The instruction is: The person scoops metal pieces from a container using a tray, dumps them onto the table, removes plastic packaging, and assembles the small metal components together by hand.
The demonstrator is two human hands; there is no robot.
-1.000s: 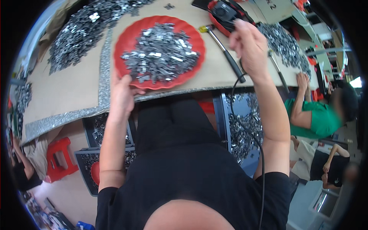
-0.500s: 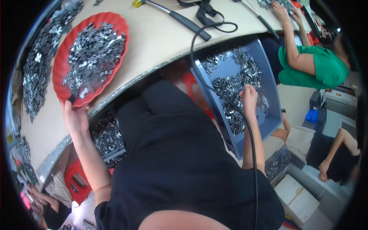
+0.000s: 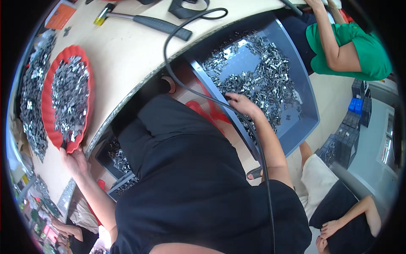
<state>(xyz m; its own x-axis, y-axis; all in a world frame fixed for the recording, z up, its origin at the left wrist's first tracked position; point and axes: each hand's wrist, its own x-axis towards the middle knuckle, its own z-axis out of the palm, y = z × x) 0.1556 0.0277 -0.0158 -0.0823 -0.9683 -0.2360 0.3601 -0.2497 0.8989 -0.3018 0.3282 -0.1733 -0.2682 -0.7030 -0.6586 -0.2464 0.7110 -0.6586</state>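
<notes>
My left hand [image 3: 74,160] grips the near rim of a red round tray [image 3: 84,127] heaped with small silver metal clips [image 3: 69,97] on the tan worktable [image 3: 127,51]. My right hand [image 3: 241,105] reaches down beside the table into a grey-blue bin [image 3: 304,122] full of the same metal clips [image 3: 262,76]; its fingers rest among the pieces near the bin's left wall, and I cannot tell whether they hold any. A black cable [image 3: 211,101] runs from the tabletop past my right forearm.
A hammer with a black handle [image 3: 148,22] lies on the table, an orange card [image 3: 61,16] at its far corner. More clips [image 3: 31,106] are piled left of the tray. A person in green [image 3: 351,46] sits to the right; another [image 3: 338,211] sits lower right. Bins [image 3: 118,156] stand under the table.
My view has swung right and down. My right hand left the tool on the table and dropped into the grey-blue bin of clips. My left hand stays on the red tray's rim.
</notes>
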